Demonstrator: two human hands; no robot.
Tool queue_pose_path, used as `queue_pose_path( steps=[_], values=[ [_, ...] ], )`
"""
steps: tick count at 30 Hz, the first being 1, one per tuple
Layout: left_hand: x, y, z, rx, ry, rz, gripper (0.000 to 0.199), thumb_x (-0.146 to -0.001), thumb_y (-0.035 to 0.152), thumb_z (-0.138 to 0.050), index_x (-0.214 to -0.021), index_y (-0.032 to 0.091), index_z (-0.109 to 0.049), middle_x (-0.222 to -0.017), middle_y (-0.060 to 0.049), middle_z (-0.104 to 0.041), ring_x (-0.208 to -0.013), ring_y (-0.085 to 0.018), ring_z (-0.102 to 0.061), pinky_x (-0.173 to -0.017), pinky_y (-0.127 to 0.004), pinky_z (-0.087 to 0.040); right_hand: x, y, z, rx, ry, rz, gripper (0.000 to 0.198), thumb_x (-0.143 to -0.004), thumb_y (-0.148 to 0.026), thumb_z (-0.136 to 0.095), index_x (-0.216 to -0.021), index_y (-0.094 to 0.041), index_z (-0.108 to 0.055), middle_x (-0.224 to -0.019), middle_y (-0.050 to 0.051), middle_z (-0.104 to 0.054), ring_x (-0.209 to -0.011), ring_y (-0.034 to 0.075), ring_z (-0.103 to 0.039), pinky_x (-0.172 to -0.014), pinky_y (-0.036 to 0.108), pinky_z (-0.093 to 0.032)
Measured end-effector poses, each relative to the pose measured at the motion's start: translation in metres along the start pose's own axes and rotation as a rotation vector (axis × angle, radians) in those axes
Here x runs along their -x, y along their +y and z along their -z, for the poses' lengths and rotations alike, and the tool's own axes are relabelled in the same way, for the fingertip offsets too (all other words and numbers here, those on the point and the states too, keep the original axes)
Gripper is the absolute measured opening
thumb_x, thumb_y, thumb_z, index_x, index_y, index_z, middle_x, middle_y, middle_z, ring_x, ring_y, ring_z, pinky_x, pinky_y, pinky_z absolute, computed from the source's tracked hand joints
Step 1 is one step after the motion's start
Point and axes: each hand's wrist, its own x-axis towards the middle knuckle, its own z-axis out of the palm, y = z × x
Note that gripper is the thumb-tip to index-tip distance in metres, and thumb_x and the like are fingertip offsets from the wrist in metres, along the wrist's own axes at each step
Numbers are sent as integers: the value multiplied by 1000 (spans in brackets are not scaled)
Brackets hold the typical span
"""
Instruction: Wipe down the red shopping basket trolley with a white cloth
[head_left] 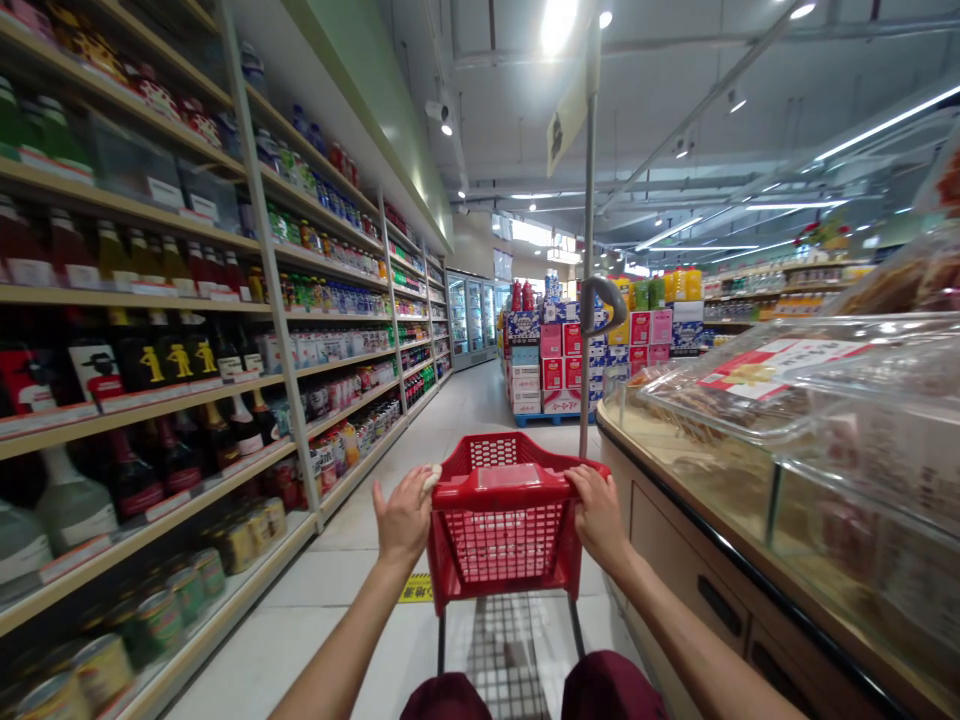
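A red shopping cart [501, 520] stands in front of me in a supermarket aisle, its mesh basket holding nothing I can see. My left hand [403, 515] grips the left end of the cart's handle, with something small and pale under its fingers. My right hand [598, 512] grips the right end of the handle. Both my forearms reach forward from the bottom of the view.
Tall shelves [187, 300] of bottles, cans and drinks line the left side. A glass-topped food counter [787, 440] runs along the right. A metal pole [587, 300] rises beside the cart. Stacked boxes [555, 370] and fridges [469, 315] stand farther down the tiled aisle.
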Motion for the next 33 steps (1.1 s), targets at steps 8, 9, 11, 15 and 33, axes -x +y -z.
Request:
queue_pose_path(
  steps=[8, 9, 11, 15, 33],
  values=[
    [-3, 79, -21, 117, -97, -267, 29, -85, 25, -36, -107, 30, -54, -116, -2, -57, -109, -17, -50, -103, -54, -13, 4, -2, 2, 81, -7, 41, 51, -66, -1, -32, -110, -16, -52, -117, 8, -54, -115, 20, -40, -98, 45, -23],
    [-4, 70, -18, 97, -95, -230, 29, -85, 25, -36, -107, 31, -54, -116, -2, -57, -109, -18, -50, -102, -55, -13, 4, -3, 4, 88, -12, 38, 51, -66, -1, -32, -111, -16, -52, -118, 8, -53, -115, 21, -40, -98, 45, -23],
    [-7, 51, -10, 46, -77, -70, 29, -84, 24, -37, -106, 30, -55, -114, -3, -59, -107, -19, -52, -101, -59, -13, 5, -7, 5, 95, -8, 15, 51, -67, -2, -32, -112, -16, -52, -118, 8, -53, -116, 21, -39, -98, 44, -23],
    [-8, 68, -16, 49, -100, -21, 29, -85, 25, -36, -106, 27, -54, -115, -4, -58, -110, -20, -49, -100, -59, -15, 6, -17, 3, 105, 7, -28, 49, -69, -3, -32, -113, -15, -52, -118, 9, -53, -117, 21, -38, -98, 46, -23],
    [-3, 127, -40, 92, -93, -365, 29, -86, 23, -35, -108, 28, -52, -118, -2, -56, -114, -17, -46, -102, -54, -18, 4, -11, 10, 39, 45, 46, 57, -66, -2, -31, -120, -15, -43, -115, 9, -56, -107, 18, -48, -98, 45, -21]
  ],
)
